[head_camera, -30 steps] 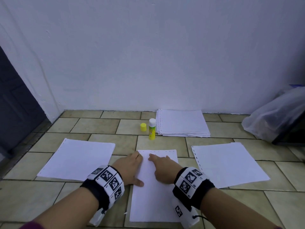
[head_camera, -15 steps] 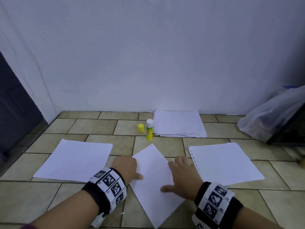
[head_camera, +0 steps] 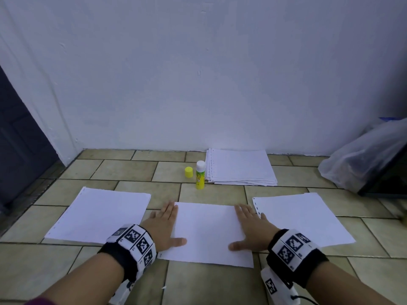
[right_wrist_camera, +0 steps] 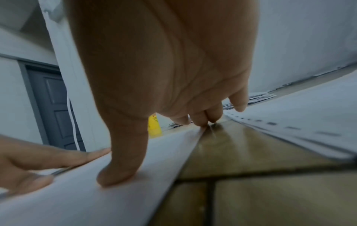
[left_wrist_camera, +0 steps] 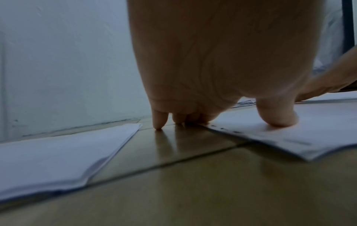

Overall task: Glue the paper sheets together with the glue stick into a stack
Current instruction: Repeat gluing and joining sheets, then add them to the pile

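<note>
A white paper sheet (head_camera: 208, 234) lies crosswise on the tiled floor in front of me. My left hand (head_camera: 164, 225) lies flat at its left edge, thumb pressing on the sheet (left_wrist_camera: 280, 133). My right hand (head_camera: 251, 227) lies flat at its right edge, thumb on the sheet (right_wrist_camera: 123, 191). More sheets lie to the left (head_camera: 99, 214) and right (head_camera: 301, 219), and a stack of sheets (head_camera: 241, 167) sits by the wall. The uncapped yellow glue stick (head_camera: 200, 175) stands upright beside that stack, its yellow cap (head_camera: 188, 172) to its left.
A white wall rises just behind the paper stack. A clear plastic bag (head_camera: 363, 159) over a dark object sits at the far right. A dark grey door (head_camera: 15, 137) is at the left. Bare tiles (head_camera: 209, 285) lie near me.
The middle sheet has been turned from lengthwise, through a diagonal, to crosswise. Both hands have moved apart from its top to its left and right edges.
</note>
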`<state>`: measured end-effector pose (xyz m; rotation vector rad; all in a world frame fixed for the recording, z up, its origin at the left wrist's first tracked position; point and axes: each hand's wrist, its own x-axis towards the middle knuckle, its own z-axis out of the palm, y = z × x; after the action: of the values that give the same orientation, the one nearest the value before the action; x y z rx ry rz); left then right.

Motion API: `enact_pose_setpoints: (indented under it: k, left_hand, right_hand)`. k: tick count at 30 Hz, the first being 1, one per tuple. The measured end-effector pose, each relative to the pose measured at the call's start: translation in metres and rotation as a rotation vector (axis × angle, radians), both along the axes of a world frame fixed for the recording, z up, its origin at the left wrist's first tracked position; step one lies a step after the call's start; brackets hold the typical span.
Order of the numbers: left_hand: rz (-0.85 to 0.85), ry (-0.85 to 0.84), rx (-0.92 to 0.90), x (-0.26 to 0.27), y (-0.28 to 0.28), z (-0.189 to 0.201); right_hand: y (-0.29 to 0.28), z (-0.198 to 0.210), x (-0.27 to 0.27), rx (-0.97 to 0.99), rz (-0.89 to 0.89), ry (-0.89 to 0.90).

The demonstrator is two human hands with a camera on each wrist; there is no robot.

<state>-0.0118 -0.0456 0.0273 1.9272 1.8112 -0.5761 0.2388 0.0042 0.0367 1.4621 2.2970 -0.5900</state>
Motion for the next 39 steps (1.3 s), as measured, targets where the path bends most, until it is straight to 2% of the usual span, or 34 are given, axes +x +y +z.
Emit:
enact_pose_setpoints:
  k: [5,7,10,11,14,16,19,24,27,31,33,35,39]
  left_hand:
    - [0.034,-0.037,-0.004,0.000,0.000,-0.004]
    - [0.037,-0.041,0.006,0.001,-0.001,-0.005]
    - [0.042,-0.036,0.017,0.002,-0.001,-0.006]
    - [0.043,-0.035,0.019,0.002,-0.002,-0.007]
    - [0.045,-0.034,0.022,0.002,-0.002,-0.008]
    - [0.055,-0.038,0.024,0.002,-0.002,-0.009]
    - [0.058,-0.045,0.014,0.001,0.000,-0.009]
    - [0.039,-0.014,-0.014,0.001,0.000,-0.005]
    - [0.047,0.002,-0.033,0.005,0.003,-0.001]
    - [0.048,0.037,-0.046,0.007,0.002,0.000]
    - [0.044,0.069,-0.037,0.006,0.002,-0.001]
    - [0.048,0.071,-0.041,0.006,0.003,-0.003]
    - [0.063,0.075,-0.052,0.007,0.006,-0.002]
  right_hand:
    - [-0.005,0.005,-0.003,0.034,-0.045,0.122]
    - [-0.004,0.008,-0.003,0.035,-0.132,0.306]
    - [-0.002,0.010,0.001,0.109,-0.299,0.680]
    - [-0.003,0.009,0.003,0.136,-0.348,0.733]
    - [-0.009,0.010,0.009,0.038,-0.412,0.737]
    - [-0.013,0.008,0.012,-0.062,-0.344,0.656]
    - [-0.009,0.012,0.021,-0.046,-0.313,0.611]
    - [0.012,0.055,0.060,-0.107,-0.336,0.807]
    - [0.032,0.080,0.082,-0.013,-0.382,0.979]
    - [0.069,0.102,0.084,0.107,-0.535,1.229]
    - [0.091,0.103,0.075,0.213,-0.597,1.246]
    - [0.117,0.095,0.064,0.321,-0.638,1.171]
    - [0.165,0.057,0.046,0.334,-0.634,0.848]
